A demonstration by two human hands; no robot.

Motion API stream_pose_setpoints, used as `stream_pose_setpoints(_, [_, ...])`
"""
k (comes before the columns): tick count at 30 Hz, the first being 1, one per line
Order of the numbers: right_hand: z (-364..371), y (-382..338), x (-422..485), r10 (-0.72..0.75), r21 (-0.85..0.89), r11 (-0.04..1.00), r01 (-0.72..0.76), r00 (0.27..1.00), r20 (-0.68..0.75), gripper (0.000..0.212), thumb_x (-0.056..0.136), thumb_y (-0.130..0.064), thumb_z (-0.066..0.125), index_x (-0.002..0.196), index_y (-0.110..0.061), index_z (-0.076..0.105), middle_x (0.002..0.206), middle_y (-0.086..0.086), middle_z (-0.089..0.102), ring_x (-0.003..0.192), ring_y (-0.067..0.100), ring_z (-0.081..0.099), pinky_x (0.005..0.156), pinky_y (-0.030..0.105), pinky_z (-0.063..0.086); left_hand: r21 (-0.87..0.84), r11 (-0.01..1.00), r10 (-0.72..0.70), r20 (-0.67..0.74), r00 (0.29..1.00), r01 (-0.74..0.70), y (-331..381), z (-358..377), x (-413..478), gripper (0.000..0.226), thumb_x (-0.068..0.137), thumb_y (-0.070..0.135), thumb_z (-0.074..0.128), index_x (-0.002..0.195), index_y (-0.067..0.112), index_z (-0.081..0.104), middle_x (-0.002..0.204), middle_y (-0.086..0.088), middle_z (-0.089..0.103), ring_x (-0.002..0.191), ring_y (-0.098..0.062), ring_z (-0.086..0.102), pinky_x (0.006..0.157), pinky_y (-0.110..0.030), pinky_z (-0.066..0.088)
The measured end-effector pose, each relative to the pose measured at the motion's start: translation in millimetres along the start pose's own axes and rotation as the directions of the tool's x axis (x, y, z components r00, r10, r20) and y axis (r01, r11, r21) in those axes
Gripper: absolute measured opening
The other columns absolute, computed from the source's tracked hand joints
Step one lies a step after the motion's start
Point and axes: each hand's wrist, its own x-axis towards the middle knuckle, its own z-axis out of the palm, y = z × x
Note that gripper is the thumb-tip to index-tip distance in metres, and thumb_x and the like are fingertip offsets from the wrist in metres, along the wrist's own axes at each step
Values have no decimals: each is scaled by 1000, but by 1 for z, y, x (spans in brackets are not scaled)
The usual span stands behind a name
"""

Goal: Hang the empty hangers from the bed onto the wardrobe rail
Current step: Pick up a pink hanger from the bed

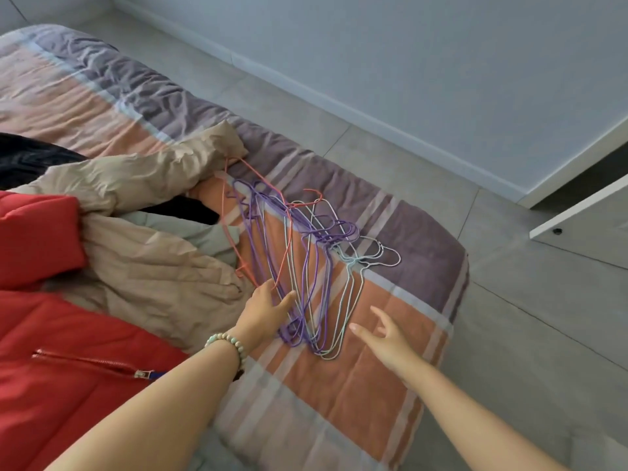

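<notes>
Lying in a loose tangle on the bed (373,385), the hangers (315,266) are thin wire ones in purple, coral and pale blue; they overlap one another on the striped quilt near the bed's corner, hooks pointing toward the floor (509,300) side, shoulders toward the person; one coral hanger runs partly under the edge of a beige jacket (142,266).

The left hand (263,309) reaches in from below with fingers nearly straight; its thumb lies at a coral wire and its fingertips rest on the purple wires at the near end of the pile; nothing is curled round a wire, so the hand is released rather than grasping; a bead bracelet (231,341) sits on that wrist.

The right hand (387,338) is spread and released, holding nothing; it is just beside the pale blue wires on their right, over the orange stripe; whether it touches the quilt I cannot tell.

Left of the hangers the beige jacket is heaped up; a red jacket (51,351) with a metal zip (95,363) lies over the near left of the bed; a black garment (27,158) shows at the far left edge; a grey-green cloth peeks out between the beige folds.

Beyond the bed are grey floor tiles and a pale wall (407,62); a white panel (577,212) juts in at the right edge.
</notes>
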Motion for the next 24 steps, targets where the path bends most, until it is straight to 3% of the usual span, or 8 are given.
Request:
stream_pose_setpoints(8, [48,31,52,17,136,991,-12,999,-36,60,87,-34,64,140,-19,40,146,4,42,135,18,38,106,25,29,79,991,111,5,994,-111,-3,13,76,69,97,51,30,149,10,14,157,-7,18,145,-23,16,117,-37,16])
stream_pose_setpoints(12, [54,46,66,8,178,984,5,997,-74,53,91,-32,58,139,-18,41,140,-2,45,131,13,41,99,19,28,13,999,45,14,999,-45,-3,32,108,65,99,45,26,150,9,8,155,-11,22,143,-27,20,116,-40,20])
stream_pose_setpoints(14, [53,54,71,10,221,975,13,995,-99,49,92,-29,57,137,-17,43,130,-4,48,121,9,44,95,17,30,-83,996,-21,56,998,26,-1,40,115,64,98,50,19,151,16,8,158,-4,14,146,-24,9,118,-41,12])
stream_pose_setpoints(19, [43,75,78,107,389,921,-16,971,-213,40,91,-33,57,129,-21,52,132,1,55,119,15,52,108,40,39,-64,996,66,92,994,-60,4,70,98,52,102,39,7,150,22,11,159,3,7,146,-18,-5,116,-34,-9])
stream_pose_setpoints(24, [34,76,73,167,475,880,-31,954,-248,38,93,-29,55,128,-15,52,129,2,56,120,17,53,106,40,42,-108,993,61,122,991,-48,-14,104,73,49,101,46,15,148,36,13,157,11,16,145,-30,-8,116,-36,-8])
